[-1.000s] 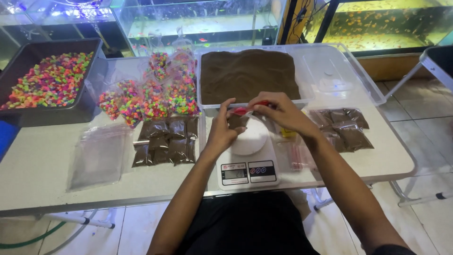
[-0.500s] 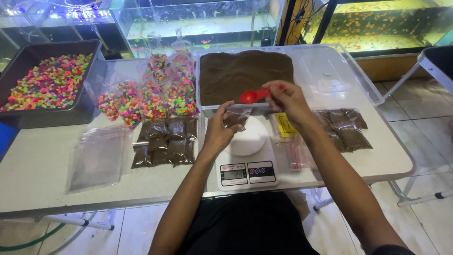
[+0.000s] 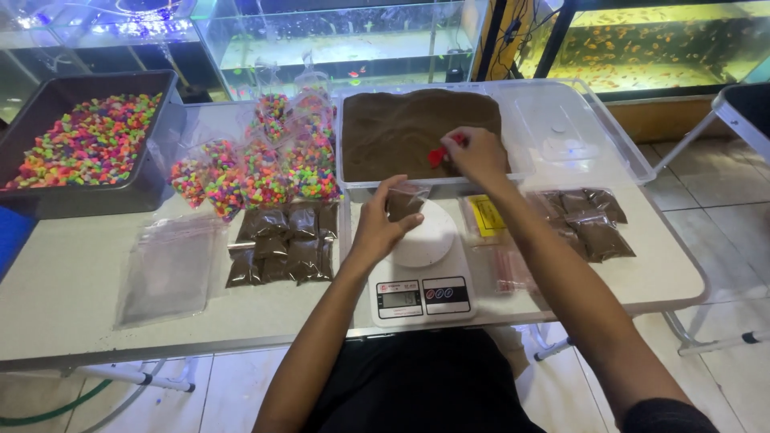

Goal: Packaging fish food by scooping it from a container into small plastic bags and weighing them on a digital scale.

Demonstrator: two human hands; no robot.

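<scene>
The right hand (image 3: 479, 154) is now reaching out over the clear tub of brown sand (image 3: 401, 132), fingers closed round a small red scoop (image 3: 439, 155) whose tip is dipping at the sand's surface; half a second ago that scoop was hovering nearer the tub's front rim, and a second ago it was down beside the bag. The left hand (image 3: 375, 228) is pinching the top of a small clear bag (image 3: 403, 204) partly filled with brown sand, thumb and fingers closed on its mouth; the bag is hanging just above the white round plate of the kitchen scale (image 3: 423, 273) — much where it was before, though the hand is sitting a little lower and closer to the body.

On the white worktop (image 3: 72, 297) the rest is lying unchanged; a row of filled brown bags (image 3: 281, 244) is sitting left of the scale, another group of brown bags (image 3: 589, 220) to the right; bags of coloured gravel (image 3: 257, 164) are piled beside the tub, and a grey tray (image 3: 152, 188) of loose coloured gravel is standing at the far left; a stack of empty clear bags (image 3: 168, 269) is lying near the front edge.
</scene>
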